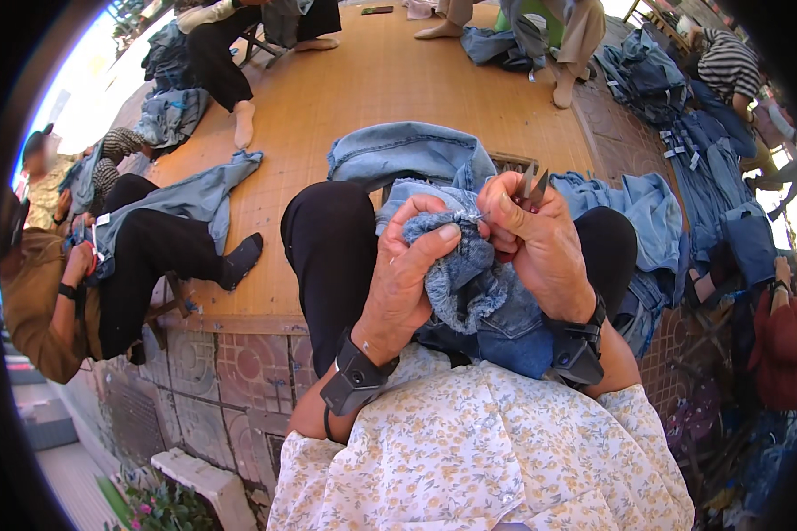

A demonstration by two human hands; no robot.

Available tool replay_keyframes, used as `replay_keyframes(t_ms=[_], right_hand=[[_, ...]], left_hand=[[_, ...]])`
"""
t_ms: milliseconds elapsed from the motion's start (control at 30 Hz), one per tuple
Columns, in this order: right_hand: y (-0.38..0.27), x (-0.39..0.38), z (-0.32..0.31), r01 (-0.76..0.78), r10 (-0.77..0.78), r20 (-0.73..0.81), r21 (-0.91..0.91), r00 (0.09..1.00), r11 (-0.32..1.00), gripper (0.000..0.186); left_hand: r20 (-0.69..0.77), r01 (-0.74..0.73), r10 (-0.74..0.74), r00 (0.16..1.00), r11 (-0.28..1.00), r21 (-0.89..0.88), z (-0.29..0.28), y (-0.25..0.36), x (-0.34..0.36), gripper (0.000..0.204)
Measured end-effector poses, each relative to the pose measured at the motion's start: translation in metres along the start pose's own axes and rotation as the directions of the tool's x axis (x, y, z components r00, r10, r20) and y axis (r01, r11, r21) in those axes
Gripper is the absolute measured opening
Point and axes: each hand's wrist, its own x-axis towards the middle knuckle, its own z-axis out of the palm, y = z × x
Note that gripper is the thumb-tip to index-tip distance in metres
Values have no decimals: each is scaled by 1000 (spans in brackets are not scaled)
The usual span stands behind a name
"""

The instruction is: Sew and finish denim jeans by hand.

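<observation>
Over my lap lies a pair of blue jeans (pixel 509 310) with a frayed, bunched-up edge. My left hand (pixel 405 265) is closed on that edge, its thumb pressing the cloth from above. My right hand (pixel 540 243) keeps a pair of small scissors (pixel 537 188) in its grip, the metal blades sticking up past the fingers and a bit of red showing below. The thumb and fingertips of this hand pinch together at the frayed edge, beside the left fingertips. Whether a loose thread is between them is too small to tell.
Light blue denim (pixel 407 150) lies ahead of my knees on a wooden platform (pixel 372 71). More denim (pixel 633 212) is heaped at my right, with piles (pixel 646 75) farther back. On the left a seated person (pixel 49 283) handles jeans; other people sit around the platform.
</observation>
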Motion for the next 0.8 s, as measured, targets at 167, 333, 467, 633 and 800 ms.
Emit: replay_keyframes(t_ms=[167,333,467,633,800], right_hand=[[-2,-2,0,21,-22,-21,-77,1000,997,18],[7,-4,5,202,-199,36,-261,979,944,13],[0,-6,5,152,-156,15,-314,988,937,13],[-4,-4,4,62,-68,-5,-369,998,927,14],[-3,-2,5,126,-127,27,-439,992,890,14]], left_hand=[[-38,-18,20,999,998,61,11,2,-2,13],[44,-123,116,992,967,222,0,-5,0,8],[5,-70,72,997,943,325,-2,-4,2,9],[-18,0,4,1000,977,213,-3,-1,3,9],[0,-38,40,999,953,302,1,-3,1,12]])
